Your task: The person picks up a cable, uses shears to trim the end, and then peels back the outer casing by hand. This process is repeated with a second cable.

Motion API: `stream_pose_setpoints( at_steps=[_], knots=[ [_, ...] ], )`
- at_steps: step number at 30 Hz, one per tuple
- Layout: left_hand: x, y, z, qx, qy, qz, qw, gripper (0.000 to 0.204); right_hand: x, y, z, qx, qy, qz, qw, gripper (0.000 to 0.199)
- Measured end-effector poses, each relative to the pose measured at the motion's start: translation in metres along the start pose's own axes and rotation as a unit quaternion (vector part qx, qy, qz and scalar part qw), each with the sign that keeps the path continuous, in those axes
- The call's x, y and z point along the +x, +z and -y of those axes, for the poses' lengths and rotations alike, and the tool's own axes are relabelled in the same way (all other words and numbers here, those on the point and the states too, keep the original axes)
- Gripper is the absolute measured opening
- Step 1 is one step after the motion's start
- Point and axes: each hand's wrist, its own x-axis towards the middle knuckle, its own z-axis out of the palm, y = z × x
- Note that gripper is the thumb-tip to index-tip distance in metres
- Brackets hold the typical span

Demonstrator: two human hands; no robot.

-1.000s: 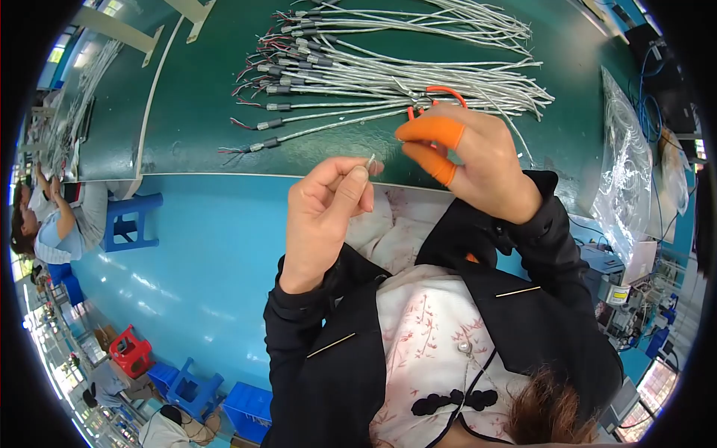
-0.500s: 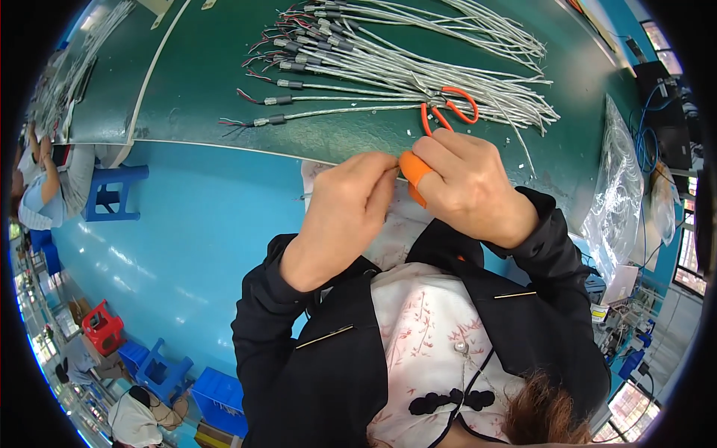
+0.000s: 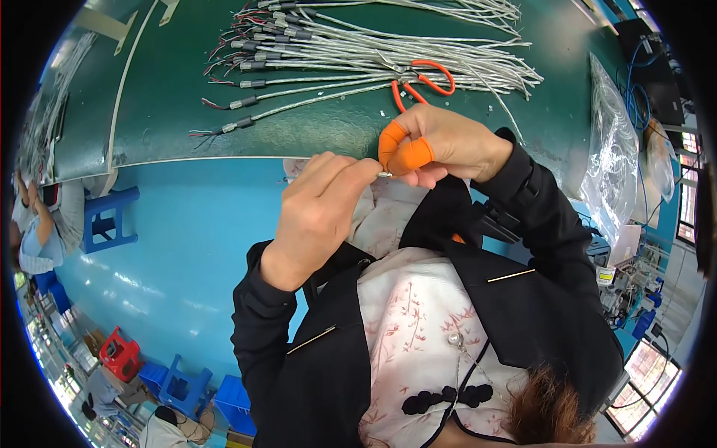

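Pinching a small silvery piece (image 3: pixel 385 175), we have left grip (image 3: pixel 317 205) and right grip (image 3: pixel 444 143) closed; beyond them lie orange-handled pliers (image 3: pixel 405 75) and silvery cables (image 3: pixel 351 56).

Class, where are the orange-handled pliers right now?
In the head view, the orange-handled pliers lie right of upper centre on the green table, partly over silver cables, just beyond the right hand.

Held piece (image 3: pixel 385 175) — mostly hidden, top cables (image 3: pixel 478 13) — cropped

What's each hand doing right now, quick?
Left hand: closed, pinching a small silvery piece.
Right hand: closed, seemingly on the same silvery piece.
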Motion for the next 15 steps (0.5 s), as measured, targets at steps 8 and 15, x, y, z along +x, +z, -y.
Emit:
stream_pose_setpoints(
  at_steps=[8,15],
  knots=[
    [-0.002,0.011,-0.002,0.055,-0.007,-0.114,0.992,0.024,0.008,0.008,-0.036,0.317,-0.042,0.081,0.944,0.008],
    [-0.001,0.019,-0.003,0.115,0.006,-0.153,0.981,0.024,0.007,0.025,-0.040,0.408,-0.053,0.067,0.909,0.009]
  ],
)
